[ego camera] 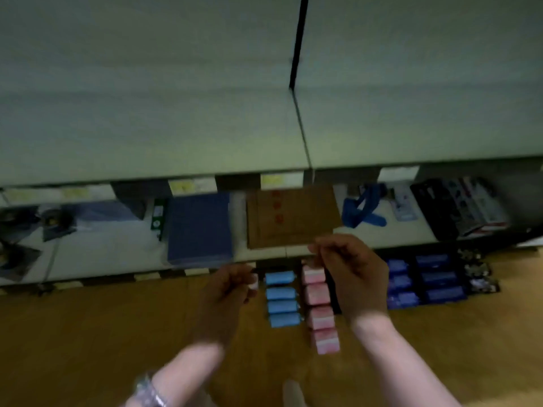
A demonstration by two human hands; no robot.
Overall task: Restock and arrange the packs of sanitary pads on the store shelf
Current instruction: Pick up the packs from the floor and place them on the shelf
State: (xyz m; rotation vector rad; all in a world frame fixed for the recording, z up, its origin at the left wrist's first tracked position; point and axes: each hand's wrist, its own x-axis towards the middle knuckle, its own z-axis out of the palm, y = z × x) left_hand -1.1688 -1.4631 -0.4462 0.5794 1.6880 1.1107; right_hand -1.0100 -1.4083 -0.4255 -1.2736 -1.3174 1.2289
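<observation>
Via my remote feed: nearest, the left hand (232, 292), fingers curled, pinches what looks like a pink pack (253, 284). The right hand (352, 277) is curled w/ fingertips together; I can't tell if it holds anything (too blurred). Beyond, at floor level, a pink row (318, 312) lies just beside a blue row (282, 301). I judge the packs light, soft and slick in film wrap, so best taken across the flat sides. Farther up is a shelf (117, 254) w/ brown envelopes (293, 215).

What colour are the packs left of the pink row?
The packs are light blue; the head view shows it best.
</observation>
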